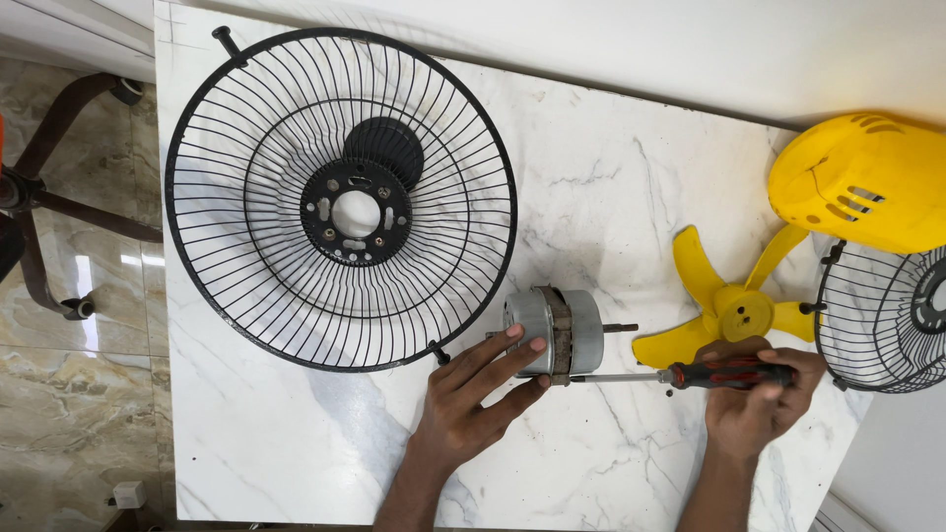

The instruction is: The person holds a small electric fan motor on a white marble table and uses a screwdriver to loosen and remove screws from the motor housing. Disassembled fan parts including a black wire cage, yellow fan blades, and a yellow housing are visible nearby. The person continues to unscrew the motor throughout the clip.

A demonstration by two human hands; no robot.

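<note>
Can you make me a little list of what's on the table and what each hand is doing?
Left hand: steadies the grey fan motor
Right hand: holds a red and black screwdriver, tip at the motor
Big black wire guard: lies flat, left of the motor
Yellow fan blade: lies beyond the right hand
Yellow cover: far right
Second wire guard: right edge, partly out of view
Table: white marble

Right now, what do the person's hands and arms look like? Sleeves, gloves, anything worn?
Both the left hand and the right hand are bare: no gloves, and no rings, watch or wristband visible. The forearms are bare too, as far as the bottom edge of the head view; no sleeve cuff shows. Fingernails are short. No markings or bandages can be seen.
</note>
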